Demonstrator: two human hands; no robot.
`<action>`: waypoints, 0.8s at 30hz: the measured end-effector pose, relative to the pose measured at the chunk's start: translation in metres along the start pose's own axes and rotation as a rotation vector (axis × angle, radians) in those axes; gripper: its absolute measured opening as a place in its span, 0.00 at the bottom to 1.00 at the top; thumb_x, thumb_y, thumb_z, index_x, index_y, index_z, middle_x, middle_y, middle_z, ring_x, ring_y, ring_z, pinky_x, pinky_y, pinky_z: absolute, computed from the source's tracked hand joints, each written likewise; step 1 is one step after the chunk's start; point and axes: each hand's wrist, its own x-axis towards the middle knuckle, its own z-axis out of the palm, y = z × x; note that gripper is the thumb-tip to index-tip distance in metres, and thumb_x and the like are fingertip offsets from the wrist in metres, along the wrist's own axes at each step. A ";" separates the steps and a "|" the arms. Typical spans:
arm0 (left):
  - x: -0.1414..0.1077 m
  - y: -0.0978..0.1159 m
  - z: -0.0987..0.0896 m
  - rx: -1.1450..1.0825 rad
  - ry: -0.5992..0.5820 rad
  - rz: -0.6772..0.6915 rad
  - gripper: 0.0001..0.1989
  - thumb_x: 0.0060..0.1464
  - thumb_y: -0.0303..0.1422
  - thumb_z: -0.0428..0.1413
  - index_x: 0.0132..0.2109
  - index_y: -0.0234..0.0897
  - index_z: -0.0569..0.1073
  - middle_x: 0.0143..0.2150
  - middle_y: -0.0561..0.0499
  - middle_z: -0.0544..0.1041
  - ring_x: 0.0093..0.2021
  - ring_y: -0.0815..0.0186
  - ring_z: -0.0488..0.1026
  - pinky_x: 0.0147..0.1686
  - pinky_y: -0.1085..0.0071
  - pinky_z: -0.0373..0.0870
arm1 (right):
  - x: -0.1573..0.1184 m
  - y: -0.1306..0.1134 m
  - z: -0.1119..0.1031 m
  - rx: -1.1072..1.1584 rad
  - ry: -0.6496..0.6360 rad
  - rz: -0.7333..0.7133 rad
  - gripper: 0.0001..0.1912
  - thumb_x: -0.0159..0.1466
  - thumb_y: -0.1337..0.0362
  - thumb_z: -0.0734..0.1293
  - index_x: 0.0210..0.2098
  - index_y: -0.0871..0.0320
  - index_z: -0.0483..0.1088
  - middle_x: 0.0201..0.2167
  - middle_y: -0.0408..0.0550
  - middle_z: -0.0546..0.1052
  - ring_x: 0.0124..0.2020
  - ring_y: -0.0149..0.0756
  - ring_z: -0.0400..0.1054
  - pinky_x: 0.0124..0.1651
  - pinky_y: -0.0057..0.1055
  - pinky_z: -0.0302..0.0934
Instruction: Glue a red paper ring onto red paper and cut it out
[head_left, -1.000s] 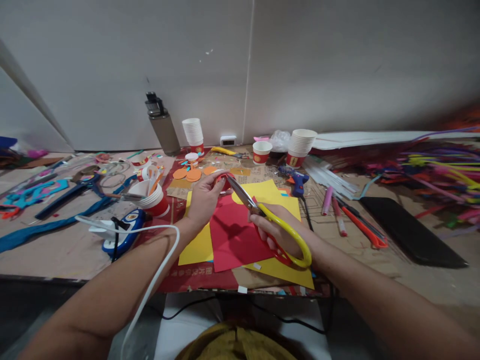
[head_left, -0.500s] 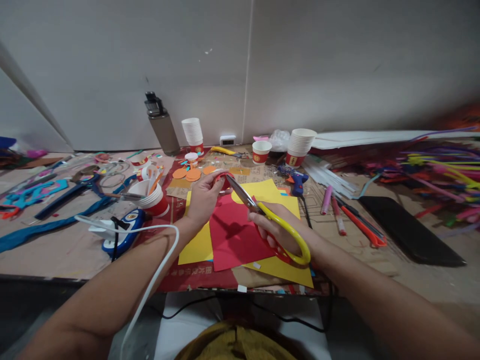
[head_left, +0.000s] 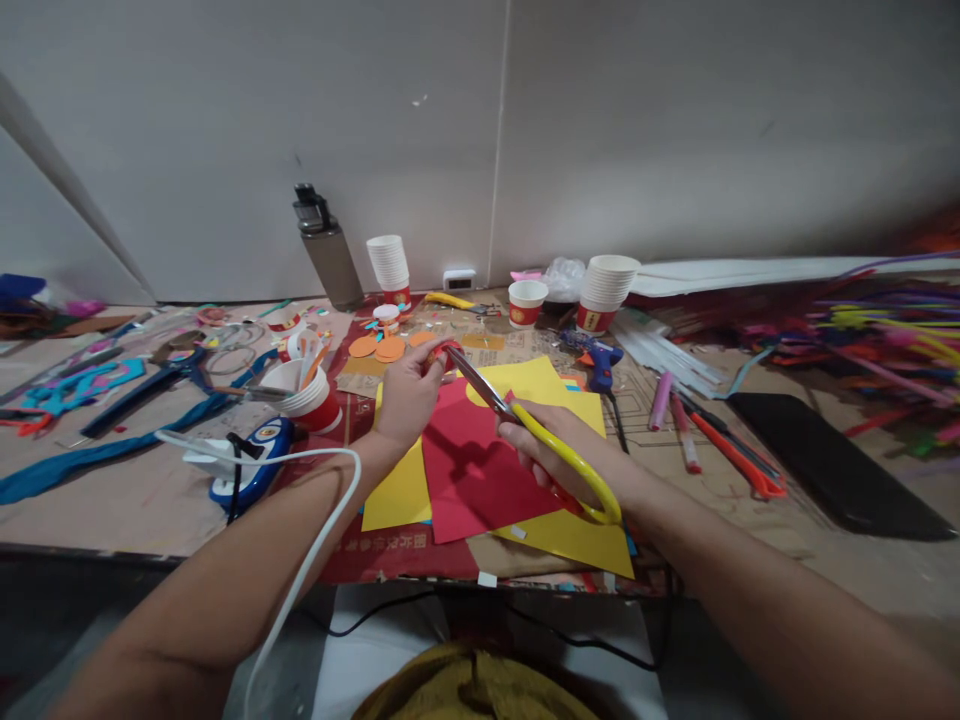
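Observation:
My left hand (head_left: 411,393) pinches a small red paper piece (head_left: 448,350) above the work sheets; the fingers partly hide it. My right hand (head_left: 551,440) is wrapped round scissors (head_left: 577,463) with yellow and red handles. Their blades point up and left, with the tips at the red piece beside my left fingertips. Whether the blades are apart is hard to make out. Beneath both hands lies a red paper sheet (head_left: 480,480) on top of yellow sheets (head_left: 394,490). Several orange paper discs (head_left: 389,350) lie just beyond my left hand.
Left: a paper cup with tools (head_left: 319,408), a blue power strip (head_left: 259,465), a white cable (head_left: 330,510). Behind: a dark bottle (head_left: 332,262) and stacked cups (head_left: 609,290). Right: a blue glue gun (head_left: 602,362), markers (head_left: 661,400), a red cutter (head_left: 739,460), a black phone (head_left: 832,465).
The scissor handles have come closer together as my right hand tightens. Both hands stay in nearly the same place. The whole view has shifted slightly.

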 end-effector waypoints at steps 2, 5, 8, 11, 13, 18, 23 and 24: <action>-0.002 0.001 0.001 0.055 -0.011 0.017 0.16 0.55 0.34 0.56 0.51 0.38 0.78 0.42 0.50 0.80 0.37 0.68 0.77 0.41 0.67 0.80 | 0.000 0.001 0.001 0.000 -0.002 -0.008 0.18 0.68 0.49 0.58 0.34 0.57 0.64 0.21 0.40 0.69 0.18 0.26 0.63 0.22 0.24 0.54; -0.003 0.002 0.001 0.101 -0.020 0.033 0.17 0.55 0.31 0.55 0.51 0.39 0.78 0.41 0.51 0.80 0.35 0.70 0.77 0.41 0.67 0.80 | 0.000 0.003 0.002 0.006 -0.001 -0.004 0.18 0.68 0.49 0.57 0.35 0.57 0.64 0.20 0.40 0.70 0.18 0.27 0.63 0.22 0.24 0.54; -0.004 0.003 0.001 0.103 -0.017 0.039 0.17 0.55 0.30 0.54 0.51 0.39 0.78 0.40 0.50 0.80 0.38 0.69 0.77 0.40 0.68 0.80 | 0.000 0.003 0.003 0.015 -0.004 0.012 0.18 0.67 0.49 0.58 0.33 0.57 0.64 0.20 0.40 0.69 0.17 0.26 0.63 0.21 0.24 0.54; -0.003 0.004 0.002 0.093 -0.009 0.028 0.17 0.55 0.29 0.54 0.51 0.39 0.78 0.41 0.50 0.80 0.39 0.67 0.78 0.39 0.69 0.80 | 0.001 0.003 0.004 0.018 -0.002 0.021 0.17 0.67 0.49 0.59 0.32 0.57 0.63 0.20 0.40 0.69 0.17 0.26 0.63 0.20 0.23 0.54; -0.003 0.004 0.002 0.096 -0.007 0.025 0.17 0.55 0.29 0.54 0.51 0.40 0.79 0.41 0.50 0.80 0.39 0.67 0.79 0.40 0.69 0.80 | 0.001 0.004 0.005 0.035 0.003 0.027 0.17 0.67 0.49 0.59 0.33 0.57 0.63 0.20 0.40 0.69 0.17 0.26 0.63 0.19 0.23 0.54; -0.004 0.004 0.004 0.096 -0.020 0.028 0.18 0.54 0.27 0.53 0.51 0.41 0.79 0.42 0.51 0.81 0.40 0.68 0.79 0.41 0.69 0.80 | 0.001 0.009 0.009 0.051 0.014 0.038 0.18 0.66 0.47 0.60 0.33 0.56 0.63 0.20 0.40 0.69 0.16 0.25 0.63 0.18 0.22 0.53; -0.005 0.001 0.003 0.091 -0.009 0.019 0.18 0.54 0.27 0.54 0.51 0.40 0.79 0.39 0.52 0.80 0.38 0.68 0.78 0.41 0.67 0.80 | 0.002 0.011 0.010 0.047 0.003 0.045 0.18 0.68 0.48 0.57 0.34 0.56 0.62 0.20 0.39 0.69 0.16 0.25 0.63 0.17 0.22 0.53; -0.006 0.001 0.003 0.091 -0.010 0.022 0.18 0.54 0.27 0.55 0.51 0.41 0.79 0.39 0.52 0.80 0.37 0.67 0.78 0.41 0.66 0.80 | 0.002 0.011 0.010 0.056 0.000 0.046 0.18 0.68 0.48 0.57 0.34 0.56 0.62 0.20 0.39 0.69 0.16 0.25 0.63 0.17 0.22 0.53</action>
